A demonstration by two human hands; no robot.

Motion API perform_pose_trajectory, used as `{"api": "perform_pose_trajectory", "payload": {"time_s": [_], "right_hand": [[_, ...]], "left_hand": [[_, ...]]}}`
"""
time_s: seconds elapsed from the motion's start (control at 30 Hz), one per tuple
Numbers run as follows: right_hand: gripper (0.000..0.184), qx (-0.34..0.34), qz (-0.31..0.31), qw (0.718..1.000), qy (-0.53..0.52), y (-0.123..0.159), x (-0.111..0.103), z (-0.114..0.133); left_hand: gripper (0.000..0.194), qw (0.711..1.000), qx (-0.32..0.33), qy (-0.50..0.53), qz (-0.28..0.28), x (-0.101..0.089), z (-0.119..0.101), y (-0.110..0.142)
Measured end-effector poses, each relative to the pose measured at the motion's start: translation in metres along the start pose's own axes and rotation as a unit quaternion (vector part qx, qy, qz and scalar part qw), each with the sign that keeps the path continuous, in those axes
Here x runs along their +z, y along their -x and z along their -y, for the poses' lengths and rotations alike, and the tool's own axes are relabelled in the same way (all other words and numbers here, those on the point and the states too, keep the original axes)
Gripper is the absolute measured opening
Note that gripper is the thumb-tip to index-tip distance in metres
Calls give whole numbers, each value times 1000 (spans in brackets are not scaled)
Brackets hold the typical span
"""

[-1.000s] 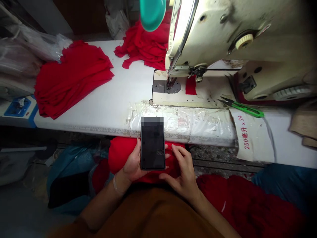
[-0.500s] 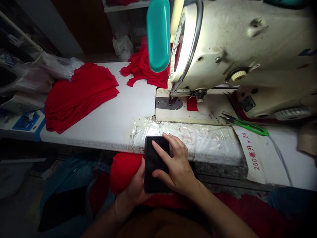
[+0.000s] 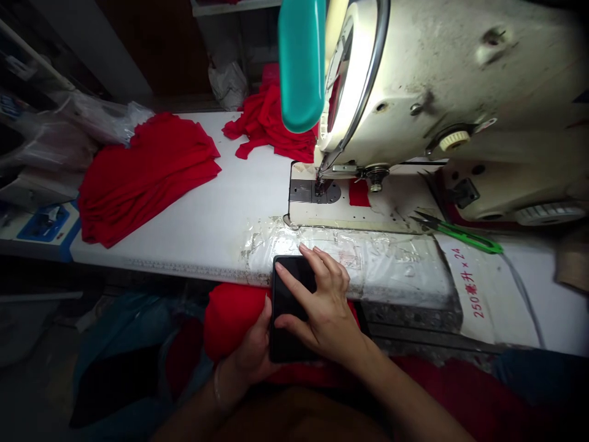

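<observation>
A dark-screened smartphone (image 3: pixel 291 288) is held in front of me at the table's front edge. My left hand (image 3: pixel 254 347) grips it from the left side and below, thumb along its edge. Over the screen lies my right hand (image 3: pixel 324 301), its fingers spread, with the index fingertip near the phone's upper left corner and the thumb across the lower part. Whether those fingertips touch the glass I cannot tell. Red cloth (image 3: pixel 234 316) bulges just left of the phone, below the table edge.
A sewing machine (image 3: pixel 414 80) with a teal part (image 3: pixel 301 67) stands at the right. Green-handled thread snips (image 3: pixel 469 236) lie beside it. Stacked red fabric pieces (image 3: pixel 151 178) are on the white table (image 3: pixel 184 227) at left; more red fabric (image 3: pixel 276 126) is behind.
My right index finger and thumb have shifted left across the phone screen, the index finger reaching the upper left corner. The phone stays in my left hand; the view has moved slightly.
</observation>
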State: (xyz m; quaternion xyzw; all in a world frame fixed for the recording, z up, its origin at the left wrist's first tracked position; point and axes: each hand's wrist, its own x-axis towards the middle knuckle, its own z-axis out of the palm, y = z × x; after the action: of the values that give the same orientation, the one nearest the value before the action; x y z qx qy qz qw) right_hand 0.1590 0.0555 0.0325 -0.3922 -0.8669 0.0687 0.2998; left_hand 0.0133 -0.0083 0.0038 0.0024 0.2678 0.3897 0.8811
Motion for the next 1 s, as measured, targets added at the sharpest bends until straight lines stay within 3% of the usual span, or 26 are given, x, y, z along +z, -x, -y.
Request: {"api": "perform_pose_trajectory", "payload": {"time_s": [0.2,0.3,0.6,1.0], "right_hand": [[64,12,-70,996,-61,14,-12,-9],[55,42,-84,991,-94,28,-17,-14],[42,65,-66,989,-112,61,-14,-15],[41,39,-59,992,-101,52,-11,-12]], "left_hand": [[61,998,19,36,51,-7,1,1],[69,997,18,29,75,-7,-2,1],[79,996,15,27,81,-9,-3,0],[69,998,17,36,45,-8,-1,1]]}}
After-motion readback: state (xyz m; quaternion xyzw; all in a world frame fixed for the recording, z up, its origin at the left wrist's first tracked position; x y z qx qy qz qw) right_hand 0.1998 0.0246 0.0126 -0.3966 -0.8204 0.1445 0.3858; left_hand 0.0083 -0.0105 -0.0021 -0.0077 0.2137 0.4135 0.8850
